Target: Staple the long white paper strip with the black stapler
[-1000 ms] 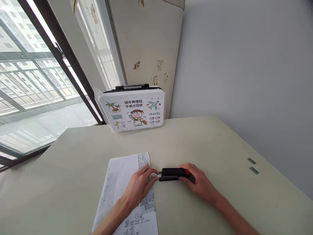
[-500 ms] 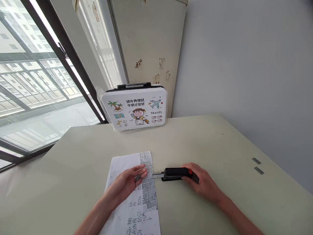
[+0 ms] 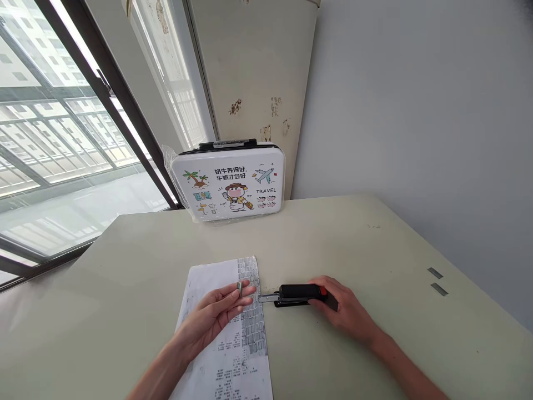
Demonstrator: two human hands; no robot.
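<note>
My right hand [image 3: 343,308] is wrapped around the rear end of a black stapler [image 3: 300,292] lying on the table. Its metal staple tray [image 3: 268,298] sticks out of the front toward the left, reaching the edge of the paper. Between thumb and fingers, my left hand [image 3: 214,314] pinches a short strip of staples [image 3: 239,287], just left of that tray. Beneath the left hand lies a stack of printed paper [image 3: 245,369], its right side covered in dense rows of dark marks.
Two small grey staple strips [image 3: 439,289] lie at the table's right side. A white cartoon-printed case [image 3: 233,189] in clear plastic stands at the back of the pale table [image 3: 333,233]. A window [image 3: 62,139] is on the left, a grey wall [image 3: 416,111] on the right.
My left hand has turned and shifted the staple strip up to its fingertips, with the thumb now pressing on it. The right hand and stapler have stayed in place.
</note>
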